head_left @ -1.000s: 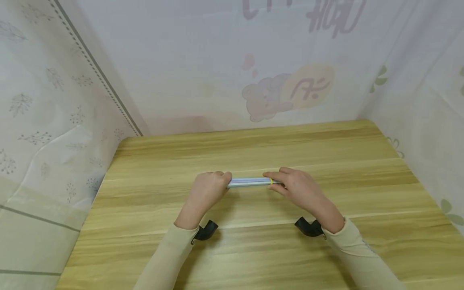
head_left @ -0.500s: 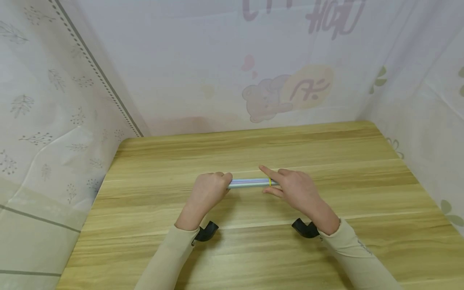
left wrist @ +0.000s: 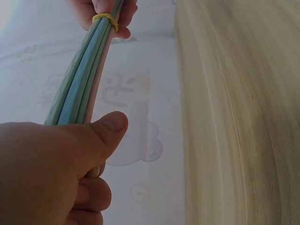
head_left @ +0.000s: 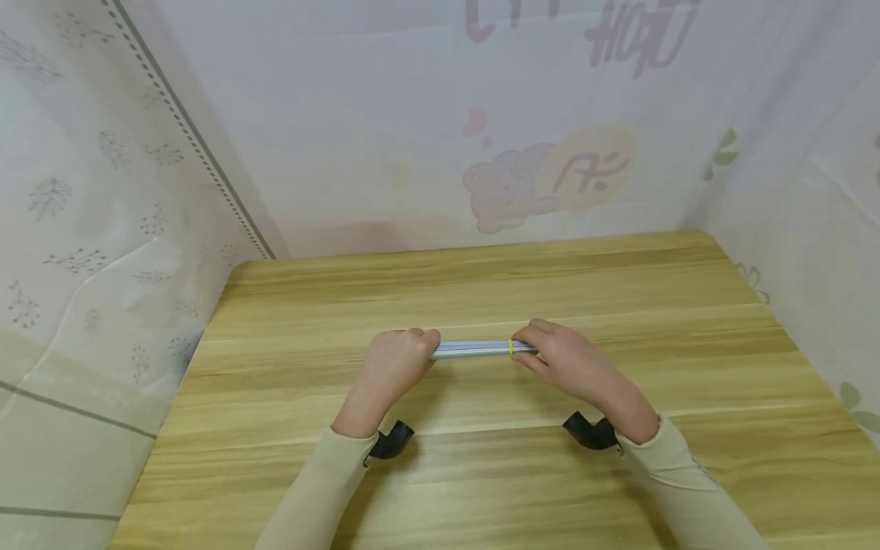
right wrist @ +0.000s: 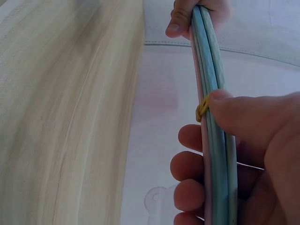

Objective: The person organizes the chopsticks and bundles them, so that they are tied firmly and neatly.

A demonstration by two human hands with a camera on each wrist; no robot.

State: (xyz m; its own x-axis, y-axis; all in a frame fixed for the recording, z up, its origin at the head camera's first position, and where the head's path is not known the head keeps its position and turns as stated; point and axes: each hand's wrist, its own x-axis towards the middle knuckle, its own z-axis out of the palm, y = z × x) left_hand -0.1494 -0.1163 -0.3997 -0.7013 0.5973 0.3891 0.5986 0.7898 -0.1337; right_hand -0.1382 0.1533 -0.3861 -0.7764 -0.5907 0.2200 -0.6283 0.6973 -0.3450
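Note:
A bundle of slim, faceted pastel pencils (head_left: 474, 349), in blue, green, pink and lilac, is held level above the table. My left hand (head_left: 402, 359) grips one end, its thumb laid along the bundle in the left wrist view. Around the other end runs a twisted yellow rubber band (left wrist: 106, 19). My right hand (head_left: 567, 363) holds the bundle there; in the right wrist view its thumb presses at the band (right wrist: 202, 108) and the curled fingers (right wrist: 188, 166) lie behind the pencils. Both pencil ends are hidden, or out of sight, in the hands.
The wood-grain table (head_left: 481, 473) spreads beneath both hands. A printed pale curtain (head_left: 385, 153) hangs behind its far edge, with more cloth at either side. Black curved mounts (head_left: 392, 440) sit at both wrists.
The right index finger stretched out past the bundle half a second ago and is now bent back onto it by the band. The left hand keeps its grip in place.

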